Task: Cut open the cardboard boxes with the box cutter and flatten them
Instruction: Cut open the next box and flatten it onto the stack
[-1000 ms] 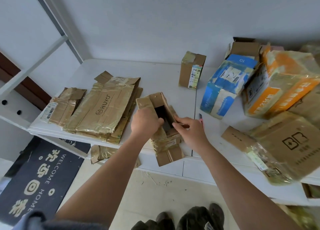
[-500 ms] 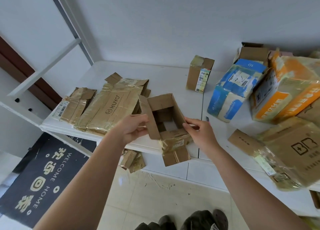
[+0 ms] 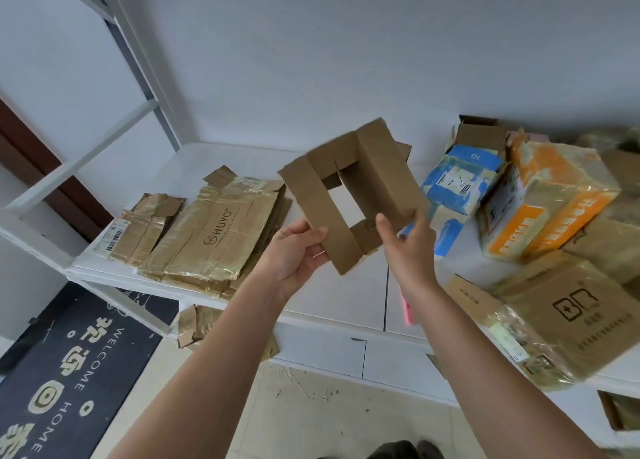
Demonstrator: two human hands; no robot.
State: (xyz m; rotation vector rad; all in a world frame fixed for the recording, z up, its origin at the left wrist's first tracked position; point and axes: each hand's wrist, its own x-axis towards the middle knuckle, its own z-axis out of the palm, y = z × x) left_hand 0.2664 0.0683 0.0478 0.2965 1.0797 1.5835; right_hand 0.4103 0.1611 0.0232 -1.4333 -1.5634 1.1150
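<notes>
Cardboard box gripped by left hand, right hand | pink tool, possibly cutter, mostly hidden

- Small box, held up in my hands: plain brown cardboard, matt, bare of tape on the faces I see.
- Flattened boxes at the worktop's left edge: brown cardboard under glossy, wrinkled clear tape.
- Worktop: smooth white surface, slight sheen.
- Orange-and-white carton near the right edge: printed card, shiny tape.
- Doormat: dark, matt, cloth-like.
- Floor: pale smooth tile.
</notes>
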